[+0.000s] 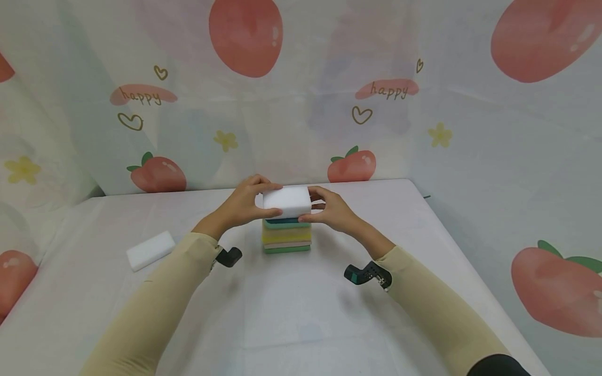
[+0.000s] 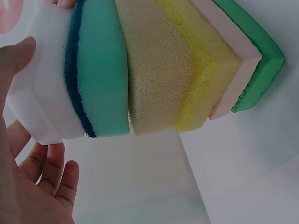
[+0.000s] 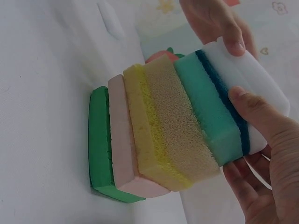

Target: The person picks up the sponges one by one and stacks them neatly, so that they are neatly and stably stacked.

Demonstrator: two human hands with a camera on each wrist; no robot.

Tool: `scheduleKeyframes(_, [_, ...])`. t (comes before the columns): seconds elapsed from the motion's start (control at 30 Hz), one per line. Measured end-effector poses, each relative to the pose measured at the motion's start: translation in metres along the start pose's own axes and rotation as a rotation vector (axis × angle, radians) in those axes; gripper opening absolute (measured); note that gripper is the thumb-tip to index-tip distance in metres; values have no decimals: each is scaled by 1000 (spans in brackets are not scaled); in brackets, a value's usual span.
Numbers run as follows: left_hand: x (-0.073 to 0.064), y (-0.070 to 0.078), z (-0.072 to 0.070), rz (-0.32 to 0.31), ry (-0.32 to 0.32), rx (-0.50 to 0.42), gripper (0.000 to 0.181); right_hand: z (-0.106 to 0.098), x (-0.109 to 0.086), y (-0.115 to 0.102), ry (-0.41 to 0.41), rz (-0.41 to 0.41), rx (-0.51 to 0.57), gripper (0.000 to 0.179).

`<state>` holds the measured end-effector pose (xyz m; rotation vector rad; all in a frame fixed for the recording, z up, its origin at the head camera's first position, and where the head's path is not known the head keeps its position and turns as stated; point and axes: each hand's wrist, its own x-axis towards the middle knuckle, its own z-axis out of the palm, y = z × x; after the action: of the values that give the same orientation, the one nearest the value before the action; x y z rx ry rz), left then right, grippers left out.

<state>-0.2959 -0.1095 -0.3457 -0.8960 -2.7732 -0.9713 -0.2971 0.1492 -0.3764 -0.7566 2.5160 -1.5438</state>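
A stack of sponges stands on the table's far half. From the bottom, it has a green block (image 3: 99, 140), a pale pink block (image 3: 123, 140), a yellow sponge (image 3: 142, 135), a porous beige layer (image 3: 175, 116) and a teal sponge (image 3: 198, 100) with a dark blue scouring face. White sponge (image 1: 288, 201) tops the pile; a seam suggests two white layers. My left hand (image 1: 246, 199) pinches its left end between thumb and fingers. At the other end, my right hand (image 1: 333, 210) grips the white sponge, thumb near its border with the dark blue face, some fingers beside the teal sponge.
A loose white sponge (image 1: 150, 250) lies on the white-covered table (image 1: 291, 303), left of the stack and near my left forearm. Behind the table hangs a patterned curtain (image 1: 291, 130), close to its back edge. Dark wrist cameras (image 1: 229, 257) sit under both forearms.
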Motion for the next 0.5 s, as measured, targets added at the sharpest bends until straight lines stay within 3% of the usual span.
scheduleKeyframes(0.5, [1, -1, -1, -1, -4, -7, 60, -5, -1, 1, -15, -22, -31, 77])
